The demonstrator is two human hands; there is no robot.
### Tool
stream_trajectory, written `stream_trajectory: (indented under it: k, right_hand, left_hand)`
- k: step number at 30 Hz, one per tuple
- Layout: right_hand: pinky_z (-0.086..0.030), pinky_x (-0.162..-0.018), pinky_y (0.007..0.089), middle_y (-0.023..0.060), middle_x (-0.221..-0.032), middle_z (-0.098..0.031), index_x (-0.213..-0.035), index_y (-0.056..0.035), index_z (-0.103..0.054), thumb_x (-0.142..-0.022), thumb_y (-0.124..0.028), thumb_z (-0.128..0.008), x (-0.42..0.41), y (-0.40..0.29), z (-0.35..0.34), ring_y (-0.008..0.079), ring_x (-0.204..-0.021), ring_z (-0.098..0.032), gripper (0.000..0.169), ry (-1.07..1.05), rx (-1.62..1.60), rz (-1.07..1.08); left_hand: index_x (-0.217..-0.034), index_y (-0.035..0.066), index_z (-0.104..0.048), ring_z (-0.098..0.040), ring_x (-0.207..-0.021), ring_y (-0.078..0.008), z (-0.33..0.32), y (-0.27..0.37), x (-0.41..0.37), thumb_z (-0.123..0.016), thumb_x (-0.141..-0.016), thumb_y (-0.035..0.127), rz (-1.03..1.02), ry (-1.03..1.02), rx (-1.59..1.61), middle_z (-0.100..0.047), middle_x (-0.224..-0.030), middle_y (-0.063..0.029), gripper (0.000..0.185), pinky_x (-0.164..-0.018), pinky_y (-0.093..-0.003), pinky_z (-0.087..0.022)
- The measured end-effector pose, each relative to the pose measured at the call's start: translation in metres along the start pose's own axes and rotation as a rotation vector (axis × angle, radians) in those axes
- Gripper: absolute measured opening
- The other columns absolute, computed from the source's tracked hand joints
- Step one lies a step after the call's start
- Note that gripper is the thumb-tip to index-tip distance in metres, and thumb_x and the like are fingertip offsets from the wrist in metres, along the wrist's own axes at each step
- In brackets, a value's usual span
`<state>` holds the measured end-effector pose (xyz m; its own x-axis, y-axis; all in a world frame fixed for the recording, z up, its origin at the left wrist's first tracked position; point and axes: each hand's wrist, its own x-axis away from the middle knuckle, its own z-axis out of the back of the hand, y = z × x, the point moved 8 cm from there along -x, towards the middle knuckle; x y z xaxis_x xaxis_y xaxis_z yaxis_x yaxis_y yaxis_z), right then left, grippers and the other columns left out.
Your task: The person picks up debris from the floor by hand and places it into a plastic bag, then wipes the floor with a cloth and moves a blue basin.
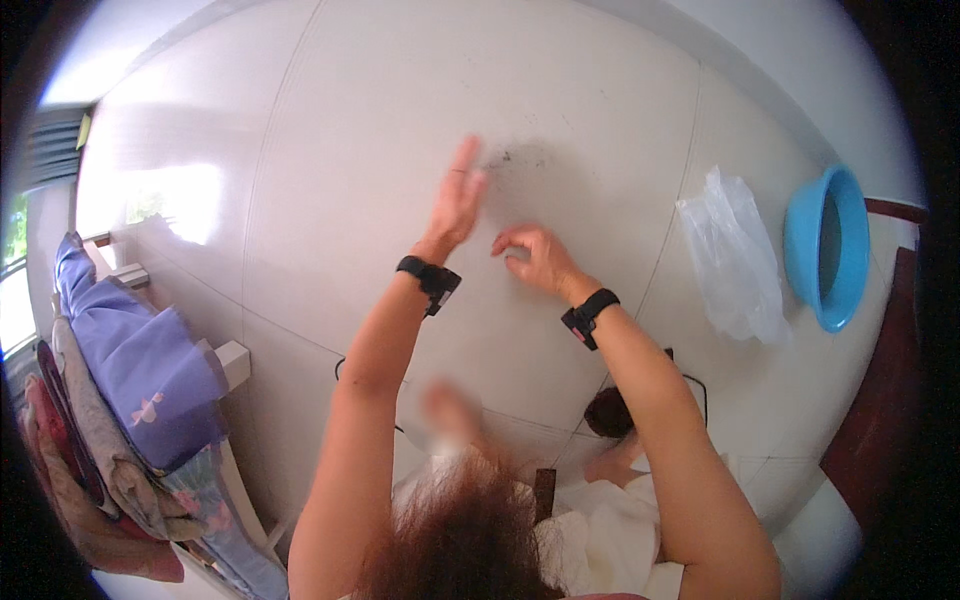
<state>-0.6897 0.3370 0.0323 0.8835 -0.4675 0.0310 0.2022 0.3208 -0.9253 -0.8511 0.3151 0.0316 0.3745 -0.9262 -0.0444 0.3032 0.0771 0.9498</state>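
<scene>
My left hand (pixel 455 199) is raised over the pale tiled floor (pixel 375 150), seen edge-on with straight fingers and nothing in it; its fingertips are slightly blurred. Lower and to its right, my right hand (pixel 541 261) has bent fingers, with a gap between thumb and forefinger and no object there. Dark specks (pixel 508 157) are scattered on the tiles just beyond both hands. Each wrist wears a black strap with a small device, one on the left wrist (pixel 431 283) and one on the right wrist (pixel 589 318).
A clear plastic bag (pixel 731 259) lies on the floor to the right, beside a tilted blue basin (pixel 802 240). At left, a purple cloth (pixel 150 360) and other fabrics (pixel 124 457) hang over a pale frame (pixel 234 364). A dark round object (pixel 609 412) is near my feet.
</scene>
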Motion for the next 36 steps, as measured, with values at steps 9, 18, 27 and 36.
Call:
stream_trajectory:
  k: [9,18,27,36]
  right_hand:
    - [-0.053,-0.08,0.0279,0.0077,-0.091,-0.074,-0.099,0.0009,-0.073,-0.082,-0.006,-0.06,0.026,0.041,-0.008,0.0146,-0.083,-0.069,0.022,-0.212,-0.329,-0.452]
    - [-0.042,-0.106,0.0387,0.0159,-0.133,-0.06,-0.126,-0.0025,-0.062,-0.087,-0.005,-0.056,0.056,0.036,0.127,0.0297,-0.126,-0.055,0.039,0.85,0.132,-0.229]
    - [-0.028,-0.117,0.0478,0.0212,-0.15,-0.042,-0.147,-0.0019,-0.039,-0.089,-0.011,-0.058,0.012,0.029,0.02,0.0384,-0.141,-0.036,0.061,0.7,0.275,-0.105]
    - [-0.028,-0.118,0.0444,0.0229,-0.153,-0.036,-0.145,0.0026,-0.038,-0.097,-0.03,-0.055,-0.084,0.086,0.204,0.0378,-0.143,-0.032,0.06,0.607,0.642,-0.187]
  left_hand:
    - [-0.15,-0.005,-0.029,-0.018,-0.149,-0.0381,0.062,-0.042,0.058,-0.044,-0.103,0.035,0.189,0.376,-0.735,-0.025,-0.158,-0.0244,0.063,-0.121,-0.047,-0.013]
    - [-0.15,-0.004,-0.031,-0.026,-0.147,-0.0346,0.01,0.016,0.034,-0.045,-0.105,0.028,0.064,0.361,-0.117,-0.03,-0.157,-0.0223,0.057,-0.12,-0.0405,-0.022]
    - [-0.152,-0.002,-0.027,-0.021,-0.149,-0.034,-0.025,0.01,0.046,-0.044,-0.105,0.032,0.051,0.158,-0.27,-0.022,-0.16,-0.0207,0.061,-0.121,-0.0425,-0.02]
    - [-0.152,-0.002,-0.027,-0.022,-0.149,-0.0323,0.033,-0.005,0.044,-0.041,-0.106,0.029,0.11,0.306,-0.398,-0.025,-0.16,-0.019,0.057,-0.121,-0.0412,-0.02]
